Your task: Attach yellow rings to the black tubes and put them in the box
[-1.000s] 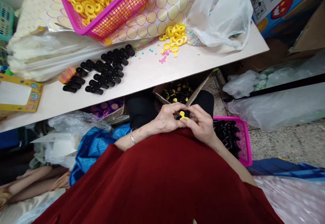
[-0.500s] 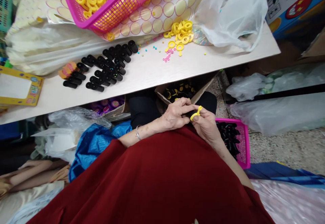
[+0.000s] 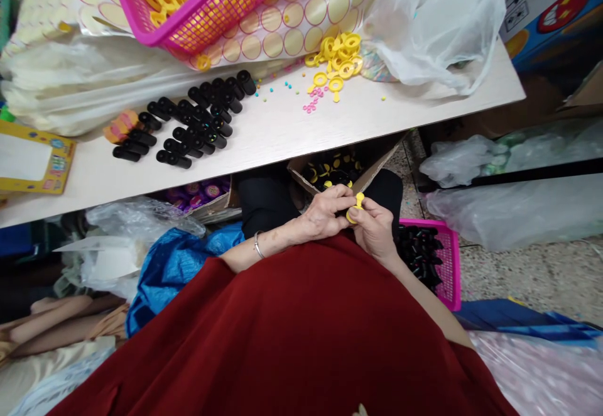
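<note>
Both hands meet in my lap, just below the table edge. My right hand (image 3: 374, 230) pinches a small yellow ring piece (image 3: 354, 208) between thumb and fingers. My left hand (image 3: 325, 213) is curled against it, fingers closed on a dark part that is mostly hidden. A bracelet circles my left wrist. A red garment covers my lap below the hands.
The white table (image 3: 282, 133) carries a cluster of black tubes (image 3: 198, 124), loose yellow rings (image 3: 336, 64), a pink basket of yellow rings (image 3: 207, 1) and plastic bags (image 3: 438, 20). A cardboard box (image 3: 332, 171) sits under the table. A pink basket of black tubes (image 3: 431, 259) stands at my right.
The yellow ring was held up on the right fingertip half a second ago; now it is drawn back between both hands. The view shifted slightly.
</note>
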`<act>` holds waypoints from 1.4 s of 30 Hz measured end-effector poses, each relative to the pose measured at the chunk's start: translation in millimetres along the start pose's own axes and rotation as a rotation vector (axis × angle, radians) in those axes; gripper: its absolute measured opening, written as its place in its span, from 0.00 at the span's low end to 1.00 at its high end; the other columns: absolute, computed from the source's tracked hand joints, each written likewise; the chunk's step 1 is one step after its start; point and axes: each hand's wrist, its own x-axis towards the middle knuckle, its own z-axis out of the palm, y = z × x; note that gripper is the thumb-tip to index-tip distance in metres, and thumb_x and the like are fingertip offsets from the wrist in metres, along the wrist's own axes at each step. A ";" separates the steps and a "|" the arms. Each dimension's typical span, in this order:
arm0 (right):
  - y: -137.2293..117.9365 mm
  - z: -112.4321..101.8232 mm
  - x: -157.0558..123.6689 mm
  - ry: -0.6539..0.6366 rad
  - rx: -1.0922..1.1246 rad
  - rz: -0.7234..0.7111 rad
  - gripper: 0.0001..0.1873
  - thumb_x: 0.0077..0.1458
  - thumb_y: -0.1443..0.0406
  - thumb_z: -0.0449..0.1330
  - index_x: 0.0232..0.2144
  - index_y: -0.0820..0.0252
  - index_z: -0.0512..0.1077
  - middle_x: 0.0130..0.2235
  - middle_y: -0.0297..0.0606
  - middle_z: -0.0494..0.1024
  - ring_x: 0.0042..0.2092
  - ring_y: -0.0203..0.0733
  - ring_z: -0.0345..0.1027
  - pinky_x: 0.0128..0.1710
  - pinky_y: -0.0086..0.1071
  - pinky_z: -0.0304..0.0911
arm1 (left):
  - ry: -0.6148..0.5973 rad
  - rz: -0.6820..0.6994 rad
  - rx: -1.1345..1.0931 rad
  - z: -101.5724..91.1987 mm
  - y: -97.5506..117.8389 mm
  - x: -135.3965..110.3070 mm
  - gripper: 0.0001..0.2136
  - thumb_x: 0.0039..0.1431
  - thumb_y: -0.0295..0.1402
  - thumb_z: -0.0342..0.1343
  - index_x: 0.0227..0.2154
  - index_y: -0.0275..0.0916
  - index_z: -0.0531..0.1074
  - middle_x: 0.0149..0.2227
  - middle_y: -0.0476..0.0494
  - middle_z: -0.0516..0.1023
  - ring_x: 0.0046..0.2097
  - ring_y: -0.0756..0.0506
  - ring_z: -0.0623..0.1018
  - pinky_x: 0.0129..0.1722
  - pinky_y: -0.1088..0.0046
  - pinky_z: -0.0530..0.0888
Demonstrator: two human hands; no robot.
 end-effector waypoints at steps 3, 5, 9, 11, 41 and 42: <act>-1.1 -1.2 4.1 -0.070 0.041 0.082 0.17 0.36 0.59 0.71 0.30 0.59 0.75 0.25 0.29 0.70 0.25 0.31 0.63 0.26 0.30 0.66 | 0.013 -0.046 0.013 -1.7 -4.8 2.4 0.07 0.53 0.34 0.57 0.35 0.40 0.75 0.33 0.47 0.67 0.36 0.50 0.68 0.37 0.71 0.70; -3.7 -2.9 5.1 -0.096 0.034 0.090 0.19 0.33 0.60 0.73 0.30 0.59 0.75 0.25 0.28 0.69 0.24 0.30 0.61 0.25 0.29 0.65 | 0.005 -0.059 0.014 -3.7 -4.4 3.5 0.08 0.52 0.34 0.59 0.35 0.40 0.76 0.32 0.47 0.66 0.36 0.50 0.67 0.36 0.71 0.69; -7.5 -4.8 3.6 -0.077 -0.024 0.072 0.19 0.28 0.66 0.73 0.29 0.60 0.75 0.24 0.27 0.69 0.24 0.27 0.59 0.24 0.24 0.61 | -0.039 -0.059 -0.001 -5.7 2.2 3.3 0.10 0.54 0.39 0.58 0.35 0.39 0.76 0.32 0.47 0.65 0.36 0.49 0.67 0.35 0.71 0.68; -5.6 -3.7 2.7 -0.062 -0.052 0.057 0.19 0.28 0.67 0.73 0.29 0.59 0.75 0.26 0.27 0.71 0.26 0.29 0.61 0.25 0.25 0.62 | -0.052 -0.050 -0.015 -4.1 4.1 2.2 0.10 0.55 0.39 0.56 0.34 0.38 0.75 0.32 0.47 0.65 0.35 0.49 0.67 0.34 0.71 0.68; -11.1 -33.3 18.0 -0.532 -0.008 0.458 0.29 0.33 0.50 0.72 0.35 0.64 0.75 0.31 0.35 0.77 0.30 0.34 0.72 0.31 0.29 0.72 | -0.198 -0.097 -0.114 -5.8 -12.2 -13.5 0.10 0.44 0.34 0.67 0.33 0.42 0.78 0.35 0.46 0.75 0.41 0.45 0.70 0.47 0.62 0.68; -10.3 -34.3 14.7 -0.533 -0.029 0.441 0.27 0.31 0.56 0.74 0.35 0.63 0.75 0.31 0.34 0.77 0.29 0.33 0.71 0.31 0.27 0.71 | -0.205 -0.102 -0.132 -5.1 -12.0 -14.8 0.10 0.43 0.35 0.67 0.32 0.42 0.78 0.35 0.47 0.75 0.42 0.45 0.70 0.47 0.63 0.68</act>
